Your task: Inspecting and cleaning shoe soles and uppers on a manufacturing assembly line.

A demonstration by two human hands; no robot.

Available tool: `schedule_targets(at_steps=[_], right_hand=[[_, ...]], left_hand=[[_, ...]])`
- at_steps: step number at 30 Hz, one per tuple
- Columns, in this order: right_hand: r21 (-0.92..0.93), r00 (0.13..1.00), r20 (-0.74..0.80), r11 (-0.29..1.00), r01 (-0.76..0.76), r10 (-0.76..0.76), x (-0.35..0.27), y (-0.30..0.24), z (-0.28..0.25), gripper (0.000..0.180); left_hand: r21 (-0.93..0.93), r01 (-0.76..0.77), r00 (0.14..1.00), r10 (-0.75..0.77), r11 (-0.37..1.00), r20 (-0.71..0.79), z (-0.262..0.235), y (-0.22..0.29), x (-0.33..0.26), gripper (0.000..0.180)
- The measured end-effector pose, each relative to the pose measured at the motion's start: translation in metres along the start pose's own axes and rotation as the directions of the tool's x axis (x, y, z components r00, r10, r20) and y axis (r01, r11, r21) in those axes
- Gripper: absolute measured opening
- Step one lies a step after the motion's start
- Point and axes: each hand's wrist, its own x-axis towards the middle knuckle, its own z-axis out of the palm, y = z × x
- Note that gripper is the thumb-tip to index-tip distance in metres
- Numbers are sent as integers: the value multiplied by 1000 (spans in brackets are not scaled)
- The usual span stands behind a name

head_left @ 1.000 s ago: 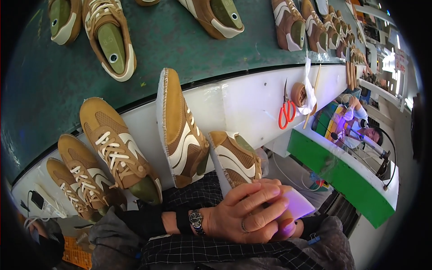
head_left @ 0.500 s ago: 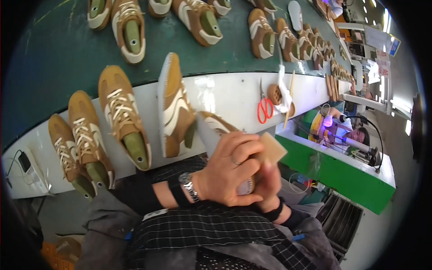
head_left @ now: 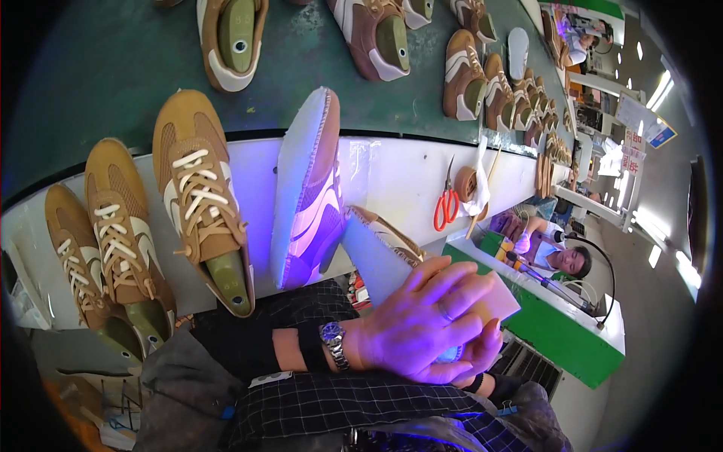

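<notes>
My left hand (head_left: pixel 418 328), with a watch on the wrist, wraps over a brown and cream sneaker (head_left: pixel 388 232). The sneaker's pale underside (head_left: pixel 374 260) points away from me, and much of the shoe lies under the hand. My right hand (head_left: pixel 483 352) is mostly hidden behind the left; its bent fingers close against a pale beige block (head_left: pixel 503 300) beside the shoe. Left of my hands, another sneaker (head_left: pixel 310 196) rests on its side, its pale underside showing. A laced sneaker (head_left: pixel 197 181) stands upright farther left, holding a green shoe last (head_left: pixel 230 285).
More sneakers (head_left: pixel 113 218) line the white bench edge (head_left: pixel 410 177) at left. Red-handled scissors (head_left: pixel 446 207) lie beside a brown tape roll (head_left: pixel 465 182). Beyond, the green tabletop (head_left: pixel 294 56) carries several shoes. Right stands a green-sided station (head_left: pixel 557 324) with a person (head_left: pixel 561 252) behind it.
The view has shifted, and both hands with the sneaker and block now appear lower and farther right in it. Violet light now falls over my left hand and the sneaker lying on its side.
</notes>
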Motion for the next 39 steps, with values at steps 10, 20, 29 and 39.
schedule_targets(at_steps=[10,20,29,39], right_hand=[[-30,999,22,998,-48,49,25,-8,-42,80],[-105,989,148,994,20,-5,18,-5,-37,79],[-55,981,104,984,168,-161,6,-16,-26,77],[133,755,479,888,441,-447,87,-4,-12,72]], left_hand=[[14,64,997,-64,998,-48,4,-5,14,27],[-4,22,999,-22,1000,-47,4,-4,17,33],[13,45,997,-44,999,-68,-7,-7,19,37],[-62,167,961,-176,984,-214,-7,-14,34,25]])
